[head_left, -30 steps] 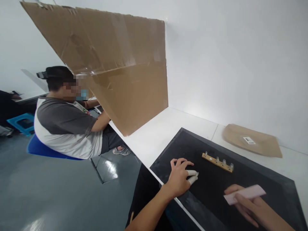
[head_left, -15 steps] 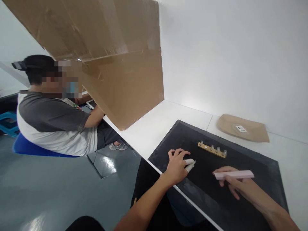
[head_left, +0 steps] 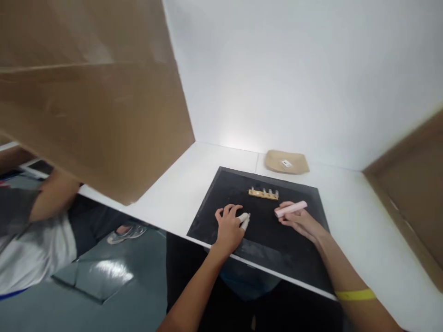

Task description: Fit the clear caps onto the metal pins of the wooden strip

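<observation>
My left hand [head_left: 229, 230] rests over the near left part of a black mat [head_left: 207, 226]. White covers [head_left: 244, 221] are on its thumb and index finger, which pinch a small clear piece [head_left: 249, 215] too small to name surely; the other fingers are spread. In my right hand [head_left: 297, 219], above the mat's right side, is a pink stick [head_left: 291, 210], held slantwise between thumb and fingers. Beyond both hands lies a narrow wooden strip [head_left: 258, 193], with several small clear, vial-like pieces standing on it.
A brown paper packet [head_left: 286, 162] with a white label lies behind the mat on the white table [head_left: 173, 184]. Cardboard panels stand at the left [head_left: 114, 124] and right [head_left: 411, 184]. Past the left panel sits another person [head_left: 38, 235], partly hidden.
My view has swung right, bringing the right cardboard panel and a yellow wristband into sight. The pink stick has tilted, its right end higher. My left hand keeps its pinch.
</observation>
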The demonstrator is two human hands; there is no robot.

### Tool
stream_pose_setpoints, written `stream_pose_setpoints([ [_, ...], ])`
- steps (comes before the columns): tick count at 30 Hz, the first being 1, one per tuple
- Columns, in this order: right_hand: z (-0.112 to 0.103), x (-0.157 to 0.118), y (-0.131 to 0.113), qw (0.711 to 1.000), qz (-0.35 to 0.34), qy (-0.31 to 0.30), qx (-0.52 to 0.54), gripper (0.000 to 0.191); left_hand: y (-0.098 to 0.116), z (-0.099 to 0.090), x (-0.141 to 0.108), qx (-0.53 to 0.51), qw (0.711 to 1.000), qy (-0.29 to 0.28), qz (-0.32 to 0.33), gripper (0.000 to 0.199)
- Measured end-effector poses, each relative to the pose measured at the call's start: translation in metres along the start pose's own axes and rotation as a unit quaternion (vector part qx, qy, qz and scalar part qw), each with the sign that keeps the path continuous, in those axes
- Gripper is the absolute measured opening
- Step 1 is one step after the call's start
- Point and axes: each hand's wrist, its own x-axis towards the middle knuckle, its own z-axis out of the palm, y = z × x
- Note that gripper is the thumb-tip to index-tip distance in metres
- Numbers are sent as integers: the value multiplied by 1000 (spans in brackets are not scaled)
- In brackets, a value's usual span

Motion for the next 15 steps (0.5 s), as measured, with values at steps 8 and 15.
stream_pose_setpoints([
  [8, 40, -49, 11, 997, -59, 26, 50, 45, 0, -5, 2, 49, 998, 0, 51, 24],
  [15, 87, -122, 46, 991, -111, 45, 62, 37, 2, -8, 4, 53, 996, 3, 71, 24],
])
